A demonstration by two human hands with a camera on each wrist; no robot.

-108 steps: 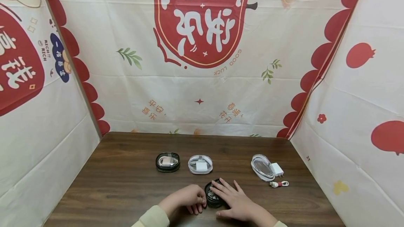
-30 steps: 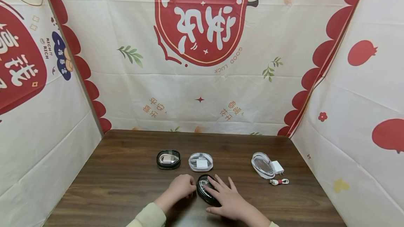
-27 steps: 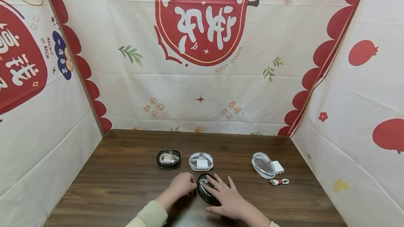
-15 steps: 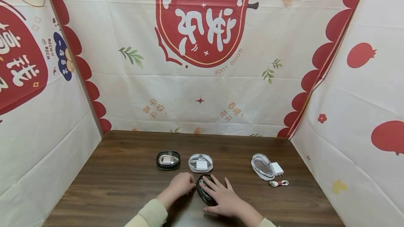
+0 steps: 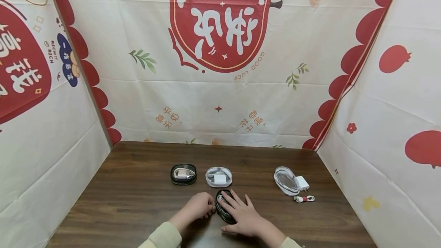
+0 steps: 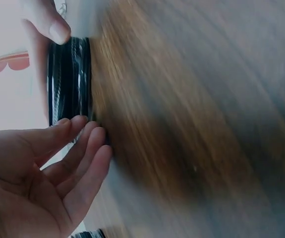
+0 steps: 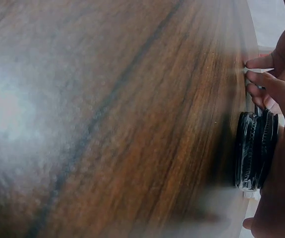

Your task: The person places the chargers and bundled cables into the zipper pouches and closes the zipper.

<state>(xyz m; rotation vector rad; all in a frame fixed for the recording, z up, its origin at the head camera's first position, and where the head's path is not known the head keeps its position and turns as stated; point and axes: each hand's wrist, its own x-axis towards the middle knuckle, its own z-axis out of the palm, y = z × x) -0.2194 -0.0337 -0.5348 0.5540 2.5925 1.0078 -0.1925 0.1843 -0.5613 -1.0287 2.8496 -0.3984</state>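
A black oval cable case with a dark coil round its side lies on the table, with part of its top hidden by my right hand. That hand rests on top with fingers spread, its thumb lower on the near side. At the case's left edge, my left hand has its thumb and forefinger brought together in a pinch. The left wrist view shows these fingertips right at the side of the black case, the other fingers bent behind them. From the right wrist view, the case stands edge-on beside the left fingers.
Farther back sit another black oval case with a pale cable and a white oval case with a white block. To the right lie a white case, a white charger plug and a short white cable. Patterned cloth encloses the wooden table.
Since the earliest frame the black case and both hands have shifted slightly left and away from me. Over the last second the hands barely move; the left fingers stay at the case's edge.
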